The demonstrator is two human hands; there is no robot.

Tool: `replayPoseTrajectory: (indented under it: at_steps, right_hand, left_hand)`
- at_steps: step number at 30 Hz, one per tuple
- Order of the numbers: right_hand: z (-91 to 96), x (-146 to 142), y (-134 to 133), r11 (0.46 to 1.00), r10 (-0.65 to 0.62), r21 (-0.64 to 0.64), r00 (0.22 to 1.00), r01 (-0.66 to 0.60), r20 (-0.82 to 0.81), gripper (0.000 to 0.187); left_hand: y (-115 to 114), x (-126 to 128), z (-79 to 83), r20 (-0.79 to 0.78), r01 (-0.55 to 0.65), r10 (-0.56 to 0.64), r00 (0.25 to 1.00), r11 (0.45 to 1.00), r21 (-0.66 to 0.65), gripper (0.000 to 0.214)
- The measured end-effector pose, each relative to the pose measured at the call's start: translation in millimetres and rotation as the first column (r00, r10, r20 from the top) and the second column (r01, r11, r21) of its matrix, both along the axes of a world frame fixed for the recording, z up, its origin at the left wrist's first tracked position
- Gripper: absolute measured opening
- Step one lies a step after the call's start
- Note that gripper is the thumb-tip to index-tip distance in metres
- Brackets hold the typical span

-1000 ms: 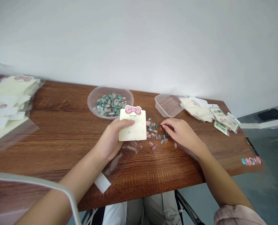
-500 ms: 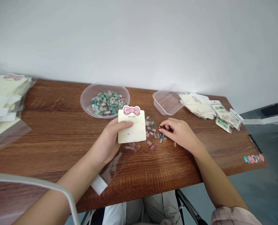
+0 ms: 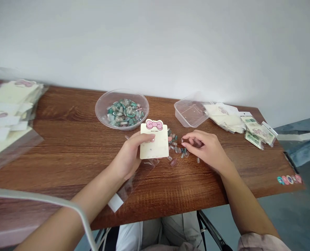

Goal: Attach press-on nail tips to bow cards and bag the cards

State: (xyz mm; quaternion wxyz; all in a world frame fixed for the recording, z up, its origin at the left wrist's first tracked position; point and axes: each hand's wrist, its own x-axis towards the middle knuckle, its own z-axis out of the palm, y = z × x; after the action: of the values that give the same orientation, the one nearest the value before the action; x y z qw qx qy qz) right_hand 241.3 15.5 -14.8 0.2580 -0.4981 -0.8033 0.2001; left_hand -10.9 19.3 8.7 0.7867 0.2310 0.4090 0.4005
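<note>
My left hand grips a cream card with a pink bow printed at its top, thumb across the card's face. A clear plastic sleeve lies on the table under that hand. My right hand hovers just right of the card, its fingers curled and pinched together above a scatter of small green, pink and clear pieces on the wooden table. Whether the fingertips hold one of the pieces is hidden.
A clear round bowl full of the same small pieces stands behind the card. A clear square tub sits at back right, beside packed cards. A stack of cream cards and sleeves fills the far left. Stickers mark the right corner.
The right hand's fingers have curled tighter over the loose pieces and lifted slightly. The left hand keeps the card in the same grip. The view has shifted a little.
</note>
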Motion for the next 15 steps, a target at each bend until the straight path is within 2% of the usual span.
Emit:
replayPoseTrajectory:
  at_steps: [3,6,15]
  right_hand:
    - [4.4,-10,-8,0.988,0.068,0.144,0.993,-0.055,-0.093,0.009]
    - [8.9,-21,-14,0.97,0.109,0.229,0.987,-0.079,-0.122,0.011]
    - [7.3,-42,-21,0.953,0.117,0.292,0.989,-0.084,-0.096,0.008]
  left_hand:
    - [-2,3,-4.2,0.004,-0.002,0.001,1.0,1.0,0.031,0.04]
    - [-3,6,-8.7,0.005,0.009,-0.009,1.0,0.999,0.043,0.038]
    - [-9,12,-19.5,-0.09,-0.012,0.017,0.996,0.999,0.052,0.021]
